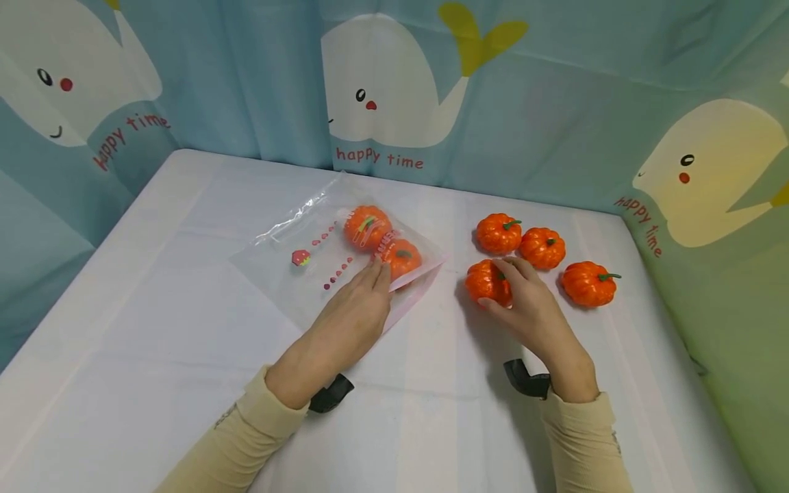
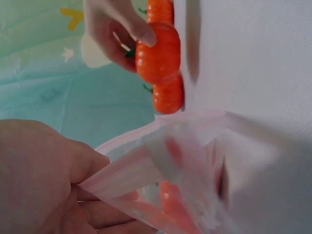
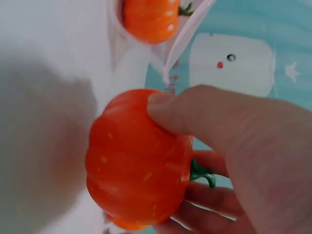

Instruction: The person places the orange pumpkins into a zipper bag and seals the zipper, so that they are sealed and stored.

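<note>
My right hand (image 1: 535,301) grips a small orange toy pumpkin (image 1: 483,282), thumb on one side and fingers on the other. In the right wrist view that pumpkin (image 3: 139,156) shows its green stem between thumb and fingers. A clear zip bag (image 1: 277,274) with a pink mouth edge and printed strawberry and hearts lies at the middle of the table. Between thumb and fingers, my left hand (image 1: 348,318) pinches the bag's mouth edge and holds it partly apart, as the left wrist view shows. Two pumpkins (image 1: 368,228) are inside the bag.
Right of the bag, three more pumpkins stand: one at the back (image 1: 498,233), one beside it (image 1: 542,248) and one farther right (image 1: 588,283). A white cloth covers the table (image 1: 154,287). Behind it hangs a blue curtain (image 1: 265,82) with whale prints.
</note>
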A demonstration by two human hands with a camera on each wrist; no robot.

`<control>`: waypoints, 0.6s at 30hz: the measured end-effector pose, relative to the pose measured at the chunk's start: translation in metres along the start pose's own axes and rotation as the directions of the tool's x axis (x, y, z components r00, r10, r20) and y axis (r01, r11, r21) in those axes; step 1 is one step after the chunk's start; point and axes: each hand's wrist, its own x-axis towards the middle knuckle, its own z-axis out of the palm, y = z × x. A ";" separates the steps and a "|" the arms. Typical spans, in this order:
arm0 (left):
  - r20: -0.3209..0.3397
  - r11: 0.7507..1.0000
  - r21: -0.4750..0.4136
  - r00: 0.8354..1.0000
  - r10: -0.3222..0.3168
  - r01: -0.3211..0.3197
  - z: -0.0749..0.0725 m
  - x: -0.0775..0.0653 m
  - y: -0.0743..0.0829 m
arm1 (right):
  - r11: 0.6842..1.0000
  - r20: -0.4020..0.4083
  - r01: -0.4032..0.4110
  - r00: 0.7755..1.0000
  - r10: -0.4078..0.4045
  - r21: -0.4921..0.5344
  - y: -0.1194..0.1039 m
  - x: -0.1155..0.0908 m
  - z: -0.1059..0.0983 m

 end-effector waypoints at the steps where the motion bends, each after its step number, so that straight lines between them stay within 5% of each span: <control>1: 0.000 1.000 0.000 1.000 0.002 -0.002 0.000 0.000 0.000 | 1.000 0.007 0.020 1.000 -0.020 0.009 -0.003 -0.001 0.000; 18: 0.068 0.998 -0.018 0.996 -0.053 0.055 -0.004 0.001 0.001 | 0.965 0.027 0.258 0.965 -0.259 0.039 -0.039 -0.001 0.024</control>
